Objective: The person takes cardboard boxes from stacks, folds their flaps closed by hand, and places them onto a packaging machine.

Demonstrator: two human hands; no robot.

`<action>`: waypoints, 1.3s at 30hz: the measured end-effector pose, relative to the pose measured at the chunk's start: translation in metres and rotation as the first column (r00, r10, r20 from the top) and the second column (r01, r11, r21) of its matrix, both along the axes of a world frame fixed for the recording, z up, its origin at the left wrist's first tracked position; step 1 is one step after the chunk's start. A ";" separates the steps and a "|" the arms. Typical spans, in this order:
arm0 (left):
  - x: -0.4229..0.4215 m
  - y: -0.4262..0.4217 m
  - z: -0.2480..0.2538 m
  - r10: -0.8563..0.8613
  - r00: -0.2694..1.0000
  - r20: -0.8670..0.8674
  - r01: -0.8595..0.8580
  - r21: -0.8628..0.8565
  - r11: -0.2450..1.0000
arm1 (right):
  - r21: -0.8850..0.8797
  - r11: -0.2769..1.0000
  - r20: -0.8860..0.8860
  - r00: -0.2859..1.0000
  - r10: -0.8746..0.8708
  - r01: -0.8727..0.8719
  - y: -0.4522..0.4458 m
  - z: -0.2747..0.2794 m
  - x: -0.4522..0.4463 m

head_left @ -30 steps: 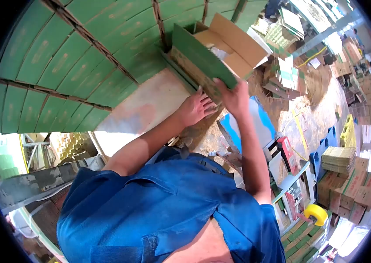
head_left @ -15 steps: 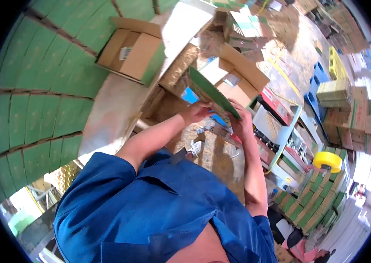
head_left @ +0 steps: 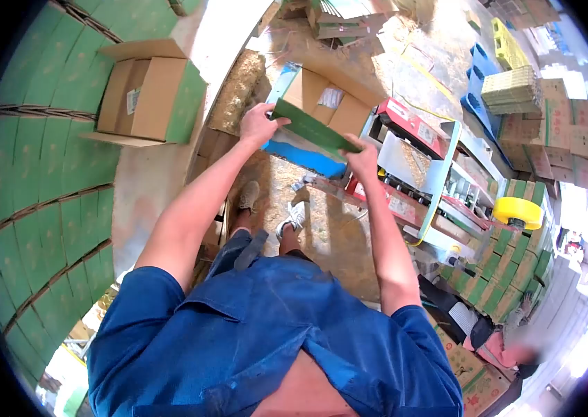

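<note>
An open brown carton [head_left: 351,111] stands ahead of me on a blue-edged support, with a whitish packet or label [head_left: 331,97] inside. Along its near side runs a green cardboard panel [head_left: 315,129]; whether it is joined to the carton I cannot tell. My left hand [head_left: 259,125] is closed on the panel's left end, thumb toward its face. Around the right end my right hand [head_left: 363,160] is closed, with some fingers hidden behind the cardboard.
Another open carton [head_left: 142,94] rests on the pale table [head_left: 151,174] to the left, beside stacked green boxes [head_left: 47,160]. Red-sided roller machinery [head_left: 412,128] stands right, near a yellow wheel [head_left: 518,213]. A person in pink [head_left: 492,351] is at lower right.
Both hands have moved left with the green panel, my left hand going further and upward. The panel now lies flatter across the view, and the hands are wider apart. My view has shifted.
</note>
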State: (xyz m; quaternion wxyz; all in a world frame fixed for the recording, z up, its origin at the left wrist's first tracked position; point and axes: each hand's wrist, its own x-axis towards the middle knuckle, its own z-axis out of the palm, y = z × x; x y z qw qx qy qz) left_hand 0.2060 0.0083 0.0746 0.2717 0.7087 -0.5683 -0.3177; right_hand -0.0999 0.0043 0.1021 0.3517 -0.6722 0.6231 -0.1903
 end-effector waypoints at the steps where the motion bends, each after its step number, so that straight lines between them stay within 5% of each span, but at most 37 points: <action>1: -0.004 -0.002 -0.001 0.063 0.998 0.007 -0.064 0.108 0.992 | -0.049 0.998 -0.034 0.998 -0.050 0.048 -0.011 -0.003 -0.003; 4: -0.023 0.002 -0.019 0.050 0.997 0.061 -0.050 0.009 0.999 | -0.474 0.881 -0.128 0.991 -0.048 -0.019 -0.053 0.035 0.019; 6: -0.035 0.001 -0.001 -0.034 0.991 0.126 0.030 0.035 0.999 | -0.625 0.757 -0.349 0.936 -0.051 -0.191 -0.091 0.092 0.053; 7: -0.038 0.001 0.004 -0.037 0.992 0.125 0.033 0.038 0.999 | -0.620 0.749 -0.349 0.937 0.000 -0.231 -0.114 0.082 0.060; 9: -0.040 -0.005 0.006 -0.061 0.977 0.204 0.107 -0.221 0.969 | -0.620 0.740 -0.345 0.938 0.042 -0.261 -0.158 0.058 0.070; 11: -0.042 -0.011 0.001 -0.043 0.990 0.136 0.070 -0.200 0.977 | -0.362 0.862 -0.570 0.816 0.098 -0.356 -0.182 0.036 0.078; 13: -0.043 -0.022 -0.004 -0.022 0.997 0.074 0.035 -0.176 0.984 | -0.289 0.881 -0.572 0.806 0.155 -0.374 -0.199 0.027 0.077; 15: -0.052 -0.033 -0.003 0.177 0.984 -0.033 -0.174 0.084 0.981 | -0.118 0.940 -0.557 0.805 0.205 -0.320 -0.200 0.045 0.079; 16: -0.058 -0.036 -0.001 0.220 0.975 -0.028 -0.218 0.062 0.974 | 0.107 0.946 -0.469 0.824 0.319 -0.306 -0.187 0.067 0.078; 18: -0.063 -0.042 -0.010 0.217 0.974 -0.066 -0.215 0.036 0.976 | 0.252 0.934 -0.426 0.838 0.342 -0.253 -0.147 0.044 0.068; 20: -0.061 -0.041 0.003 0.094 0.996 -0.002 -0.094 0.024 0.995 | -0.114 0.876 -0.503 0.787 0.357 -0.469 -0.082 -0.016 0.050; 21: -0.059 -0.041 -0.002 0.087 0.996 0.004 -0.087 0.021 0.996 | -0.224 0.881 -0.453 0.845 0.284 -0.417 -0.064 -0.023 0.049; 23: -0.049 -0.053 -0.016 -0.138 0.986 0.092 0.149 -0.130 0.980 | -0.249 0.904 -0.458 0.865 0.207 -0.348 -0.046 -0.019 0.056; 24: -0.045 -0.058 -0.010 -0.262 0.953 0.153 0.259 0.039 0.965 | -0.249 0.919 -0.449 0.877 0.170 -0.306 -0.038 -0.020 0.057; 25: -0.043 -0.060 -0.004 -0.302 0.941 0.151 0.305 0.006 0.952 | -0.241 0.924 -0.431 0.885 0.173 -0.298 -0.031 -0.019 0.057; 31: -0.073 -0.043 0.010 -0.360 0.931 0.064 0.347 0.158 0.924 | -0.220 0.948 -0.428 0.896 0.119 -0.231 0.003 -0.011 0.031; 37: -0.136 -0.040 -0.013 -0.404 0.897 0.182 0.417 -0.042 0.908 | -0.234 0.959 -0.527 0.850 0.011 -0.158 0.019 -0.010 -0.009; 39: -0.159 -0.041 -0.016 -0.412 0.903 0.121 0.416 -0.003 0.910 | -0.216 0.973 -0.317 0.948 0.008 -0.081 0.050 0.011 -0.010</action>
